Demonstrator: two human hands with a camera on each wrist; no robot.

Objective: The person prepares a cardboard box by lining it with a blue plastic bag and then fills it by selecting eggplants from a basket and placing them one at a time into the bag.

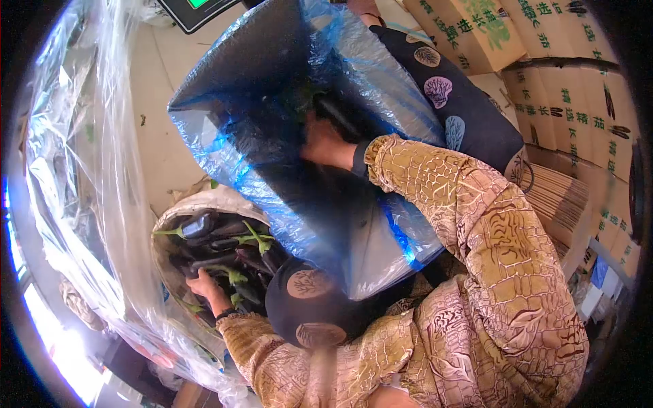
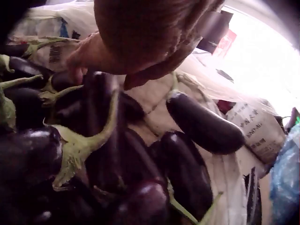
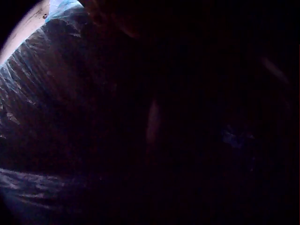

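Inside a blue plastic-lined container (image 1: 238, 166), my right hand (image 1: 328, 144) holds a dark eggplant (image 1: 340, 117), its fingers blurred. The right wrist view is almost black, with only plastic lining (image 3: 42, 93) showing at the left. My left hand (image 1: 207, 290) is low at the left, in a pale cloth-sided sack (image 1: 218, 198) full of eggplants. Seen from the left wrist, the left hand (image 2: 145, 42) has its thumb and fingers around the blunt end of an eggplant (image 2: 99, 105). Several glossy eggplants with green stems lie around it.
Flattened cardboard cartons (image 1: 564, 115) with green print stand at the right. Clear plastic sheeting (image 1: 102, 170) hangs along the left. A scale with a green display (image 1: 197, 5) is at the top. One eggplant (image 2: 204, 123) rests on the sack's pale side.
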